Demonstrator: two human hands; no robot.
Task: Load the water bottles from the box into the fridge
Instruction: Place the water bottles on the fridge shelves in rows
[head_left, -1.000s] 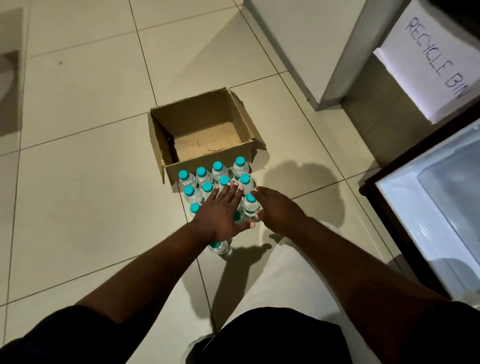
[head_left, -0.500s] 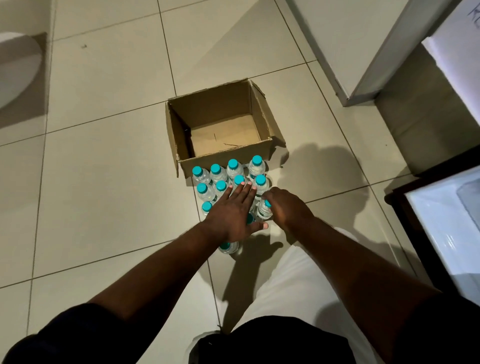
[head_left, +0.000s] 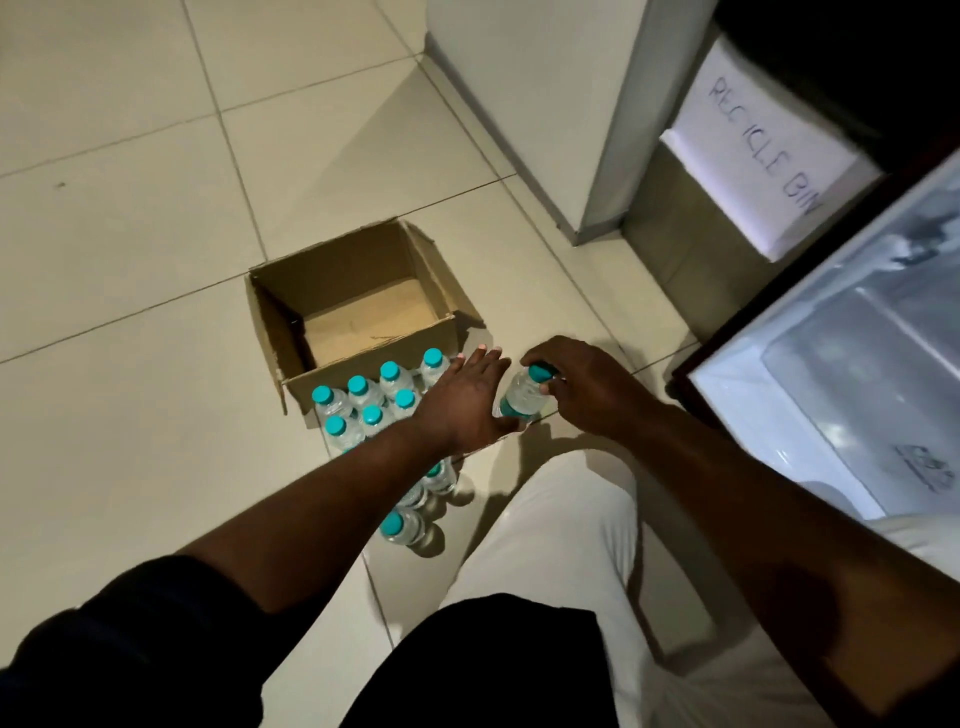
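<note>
The right grip (head_left: 587, 387) pinches one water bottle (head_left: 519, 401) at its teal cap, while the left grip (head_left: 465, 402), fingers straight, is spread above the standing bottles (head_left: 363, 401) beside the cardboard box (head_left: 337, 275).

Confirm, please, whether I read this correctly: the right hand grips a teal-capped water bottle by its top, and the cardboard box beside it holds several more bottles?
Not quite: the head view shows the cardboard box empty. The other bottles stand on the tiled floor in front of it. The right hand does grip a teal-capped water bottle by its top.
</note>
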